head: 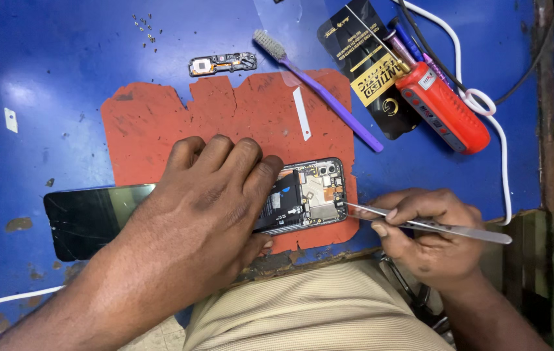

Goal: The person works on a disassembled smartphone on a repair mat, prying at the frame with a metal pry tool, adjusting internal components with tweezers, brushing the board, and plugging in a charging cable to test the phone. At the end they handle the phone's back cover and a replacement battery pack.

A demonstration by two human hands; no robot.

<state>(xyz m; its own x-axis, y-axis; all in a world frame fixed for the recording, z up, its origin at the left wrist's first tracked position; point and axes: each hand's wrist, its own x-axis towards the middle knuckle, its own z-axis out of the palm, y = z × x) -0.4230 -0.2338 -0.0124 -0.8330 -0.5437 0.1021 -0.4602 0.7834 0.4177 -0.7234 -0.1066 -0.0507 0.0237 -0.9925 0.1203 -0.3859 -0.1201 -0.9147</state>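
**Opened phone held flat while tweezers are brought to its upper edge**

The metal tweezers (429,226) are pinched between the thumb and fingers of the right hand (429,237); the grip is closed tightly around their shaft, and the tips are directed at the right-hand edge of the opened phone (308,195). Whether the tips actually touch the phone cannot be told. The phone is lying back-up with its cover removed, so that the circuit board and camera modules are exposed. It is pressed down by the left hand (215,195), which is laid flat over its left part with the fingers spread and nothing enclosed in them.

The phone is resting on the lower right part of a worn red mat (160,123), itself set on a blue worktable (50,58). To the left of the phone, partly under the left forearm, a dark detached screen (92,214) is seen. Above the phone, a purple toothbrush (322,94) is laid diagonally across the mat's edge. Further above and to the left, a small removed phone part (223,64) and a scatter of tiny screws (144,26) are placed. Above and to the right of the phone, a red tool (446,110) lies beside a black packet (371,71) and a white cable (494,130).
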